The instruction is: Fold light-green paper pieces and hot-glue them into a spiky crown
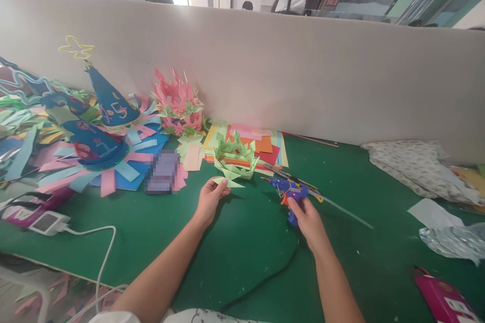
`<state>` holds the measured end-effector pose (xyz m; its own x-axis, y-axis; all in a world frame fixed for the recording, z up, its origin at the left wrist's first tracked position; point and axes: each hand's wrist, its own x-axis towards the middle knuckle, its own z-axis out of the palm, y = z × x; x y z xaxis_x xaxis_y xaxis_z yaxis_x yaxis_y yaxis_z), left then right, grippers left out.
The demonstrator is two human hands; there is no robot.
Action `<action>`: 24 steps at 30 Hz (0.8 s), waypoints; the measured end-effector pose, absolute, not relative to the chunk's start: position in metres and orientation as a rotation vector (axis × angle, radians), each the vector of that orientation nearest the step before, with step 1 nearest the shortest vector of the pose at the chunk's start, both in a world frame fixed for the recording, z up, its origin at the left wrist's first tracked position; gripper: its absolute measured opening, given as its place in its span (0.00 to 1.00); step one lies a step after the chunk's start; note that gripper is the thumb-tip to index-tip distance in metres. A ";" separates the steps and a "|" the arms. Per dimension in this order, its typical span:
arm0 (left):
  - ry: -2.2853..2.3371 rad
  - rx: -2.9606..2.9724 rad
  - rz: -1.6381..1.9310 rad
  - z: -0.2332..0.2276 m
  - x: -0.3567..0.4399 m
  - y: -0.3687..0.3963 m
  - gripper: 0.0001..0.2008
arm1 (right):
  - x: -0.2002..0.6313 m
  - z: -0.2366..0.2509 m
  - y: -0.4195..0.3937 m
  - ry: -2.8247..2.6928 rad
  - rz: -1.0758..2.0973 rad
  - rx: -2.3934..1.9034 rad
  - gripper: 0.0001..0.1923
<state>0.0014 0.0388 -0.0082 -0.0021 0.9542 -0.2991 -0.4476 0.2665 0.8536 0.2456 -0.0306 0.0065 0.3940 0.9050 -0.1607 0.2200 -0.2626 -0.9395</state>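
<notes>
Currently I am pinching a folded green paper piece [227,181] in my left hand [209,201]; right hand [308,222], at 3 o'clock, is gripping the glue gun [290,192]. Gluing step, likely; nozzle must meet paper.

The surface [246,242] is dark green. The folded paper piece [227,180] at the left hand [209,201] is pale green, like the spiky paper crown [235,156] behind it. The glue gun [290,193] in the right hand [308,219] is blue with an orange trigger. The paper flower [176,103] is pink; the cones [109,101] are blue. The cloth [413,164] looks white with a small dark print, though it is blurred.
</notes>
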 end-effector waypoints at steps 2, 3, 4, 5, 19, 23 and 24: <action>1.037 0.635 1.226 -0.008 0.002 0.039 0.18 | 0.252 0.007 -0.030 -1.029 0.799 -1.884 0.25; 1.035 0.642 1.226 -0.008 0.002 0.038 0.18 | 0.254 0.008 -0.030 -1.053 0.750 -1.951 0.25; 1.034 0.651 1.226 -0.008 0.001 0.038 0.18 | 0.257 0.008 -0.030 -1.077 0.710 -2.002 0.25; 1.033 0.660 1.224 -0.008 0.001 0.038 0.18 | 0.259 0.010 -0.029 -1.106 0.679 -2.041 0.26; 0.943 0.915 1.210 -0.004 0.009 0.033 0.17 | 0.225 0.071 -0.024 -1.750 0.453 -1.938 0.18; 0.947 1.065 1.195 -0.004 0.009 0.030 0.15 | 0.183 0.087 0.006 -1.994 0.566 -1.679 0.15; 0.953 1.091 1.184 -0.004 0.008 0.030 0.14 | 0.174 0.090 0.013 -2.035 0.567 -1.661 0.14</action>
